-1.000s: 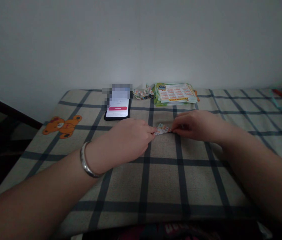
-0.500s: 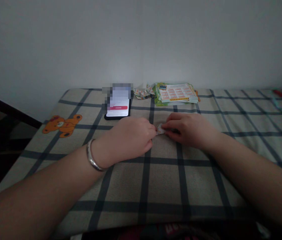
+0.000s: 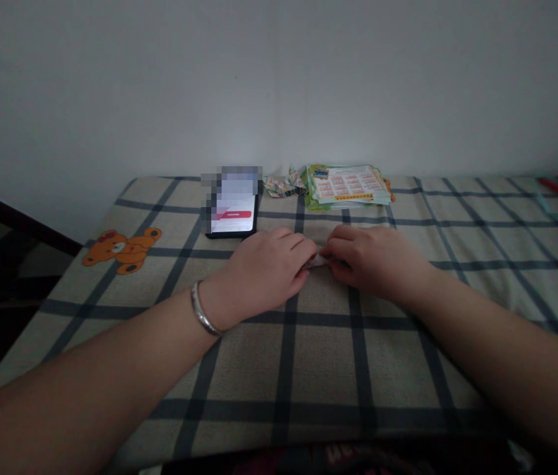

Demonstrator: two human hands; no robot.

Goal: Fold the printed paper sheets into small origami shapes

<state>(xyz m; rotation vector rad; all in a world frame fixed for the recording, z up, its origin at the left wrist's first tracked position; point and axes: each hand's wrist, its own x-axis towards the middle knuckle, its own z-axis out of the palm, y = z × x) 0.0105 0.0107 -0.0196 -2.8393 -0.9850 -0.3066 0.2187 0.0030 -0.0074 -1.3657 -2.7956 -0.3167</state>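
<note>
Paper (image 3: 316, 262) shows as a small pale sliver between the fingers (image 3: 334, 249).

Small folded paper (image 3: 317, 262), pale, mostly covered. Pinched at its ends between left hand (image 3: 273, 269) and right hand (image 3: 372, 260); exact fold shape unclear.

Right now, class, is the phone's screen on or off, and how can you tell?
On: the screen glows pale, with a red bar lit across its lower part.
</note>
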